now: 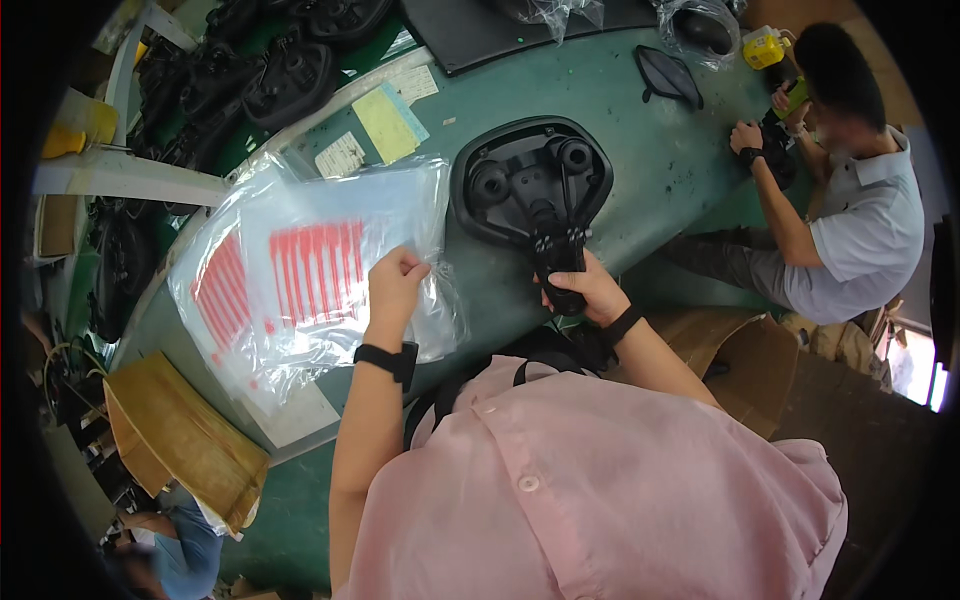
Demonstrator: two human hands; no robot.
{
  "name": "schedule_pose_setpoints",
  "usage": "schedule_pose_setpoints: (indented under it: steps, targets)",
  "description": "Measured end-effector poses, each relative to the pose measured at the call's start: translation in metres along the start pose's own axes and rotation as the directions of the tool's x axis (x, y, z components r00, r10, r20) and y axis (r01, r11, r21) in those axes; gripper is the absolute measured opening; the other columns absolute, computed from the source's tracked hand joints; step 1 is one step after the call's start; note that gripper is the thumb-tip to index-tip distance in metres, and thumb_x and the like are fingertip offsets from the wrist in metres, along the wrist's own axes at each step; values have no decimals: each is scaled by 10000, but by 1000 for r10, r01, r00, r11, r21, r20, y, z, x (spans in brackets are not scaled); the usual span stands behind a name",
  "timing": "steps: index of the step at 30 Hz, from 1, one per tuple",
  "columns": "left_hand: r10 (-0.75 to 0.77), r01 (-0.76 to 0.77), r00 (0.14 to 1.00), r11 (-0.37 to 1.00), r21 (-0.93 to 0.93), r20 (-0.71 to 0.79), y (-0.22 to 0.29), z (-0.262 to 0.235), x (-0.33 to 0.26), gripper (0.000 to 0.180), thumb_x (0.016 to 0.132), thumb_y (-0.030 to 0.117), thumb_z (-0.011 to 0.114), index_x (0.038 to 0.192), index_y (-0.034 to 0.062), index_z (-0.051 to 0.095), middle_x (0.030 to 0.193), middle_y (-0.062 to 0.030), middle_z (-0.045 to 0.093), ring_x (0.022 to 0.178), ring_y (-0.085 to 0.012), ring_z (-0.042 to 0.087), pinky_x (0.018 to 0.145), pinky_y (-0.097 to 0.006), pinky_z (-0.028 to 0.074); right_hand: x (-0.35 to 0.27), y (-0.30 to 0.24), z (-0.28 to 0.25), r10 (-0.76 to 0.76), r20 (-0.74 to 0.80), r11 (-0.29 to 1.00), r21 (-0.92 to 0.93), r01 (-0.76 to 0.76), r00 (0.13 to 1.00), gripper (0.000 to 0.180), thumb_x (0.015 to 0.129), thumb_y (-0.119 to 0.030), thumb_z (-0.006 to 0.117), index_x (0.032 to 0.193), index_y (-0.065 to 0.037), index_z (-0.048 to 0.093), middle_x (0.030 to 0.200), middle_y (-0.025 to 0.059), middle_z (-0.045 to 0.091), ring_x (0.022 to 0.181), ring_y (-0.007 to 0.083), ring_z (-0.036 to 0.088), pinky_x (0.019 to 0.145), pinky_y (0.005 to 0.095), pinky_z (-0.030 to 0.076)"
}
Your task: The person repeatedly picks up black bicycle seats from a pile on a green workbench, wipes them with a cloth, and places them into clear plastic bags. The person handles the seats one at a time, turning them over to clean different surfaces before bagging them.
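A wide black bicycle saddle [530, 185] lies on the green worktable with its underside up, showing two round fittings and rails. My right hand [590, 288] is closed around its narrow nose, near the table's front edge. To the left, a stack of clear plastic bags [300, 270] with red printed stripes spreads over the table. My left hand [398, 285] is pinched at the right part of that stack, and its fingertips seem to grip the film of a bag.
Several black saddles [290, 80] are piled at the back left. Paper slips [385, 122] lie behind the bags. A dark flat pad [668, 75] rests at the back right. A cardboard box [185, 430] stands front left. A co-worker [850, 190] handles a dark item on the right.
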State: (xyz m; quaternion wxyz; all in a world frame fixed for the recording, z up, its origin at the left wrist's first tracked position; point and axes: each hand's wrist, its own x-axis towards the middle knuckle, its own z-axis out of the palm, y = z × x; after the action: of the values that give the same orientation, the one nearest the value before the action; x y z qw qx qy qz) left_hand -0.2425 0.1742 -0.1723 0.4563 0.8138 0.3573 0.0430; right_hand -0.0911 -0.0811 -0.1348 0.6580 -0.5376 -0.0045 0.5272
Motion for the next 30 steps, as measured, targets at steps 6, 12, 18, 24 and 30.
schedule_pose_setpoints:
  steps: [6,12,18,24,30]
  targets:
    - [-168,158,986,846,-510,27,-4,-35,-4,329,934,234,572,655,61,550,589,16,520,524,-42,402,482,-212,317,3,-9,8,-115,63,969,-213,126,991,544,715,-45,740,1204,-15,505,1046,31,614,926,127,590,833,280,479]
    - [-158,89,984,826,-556,-77,5,-46,-21,172,917,133,552,812,17,624,714,-32,626,596,-73,551,525,-212,437,15,-12,28,-260,146,865,-403,297,955,519,691,-23,737,1174,0,550,1103,28,599,1016,129,534,920,293,419]
    - [74,-190,976,743,-642,-203,-25,-33,-29,395,818,100,625,1187,-12,539,1147,-173,606,1068,-303,577,934,-398,447,35,-15,64,-118,341,896,-368,248,933,604,697,-15,741,1250,8,499,1172,37,582,1065,131,528,962,287,398]
    - [97,-121,975,986,-114,-198,-31,-12,-22,314,789,104,646,1068,-31,599,1050,-171,623,936,-237,602,810,-378,470,82,18,114,143,454,990,-54,-133,880,498,727,-28,713,1182,3,514,1003,89,647,859,186,640,800,320,511]
    - [-267,-33,959,216,-976,-92,-51,-97,-39,26,903,120,583,902,94,582,813,12,583,730,-88,563,668,-241,469,116,19,100,58,119,998,-42,-54,991,446,767,8,668,1186,-11,516,977,60,627,798,148,620,733,293,517]
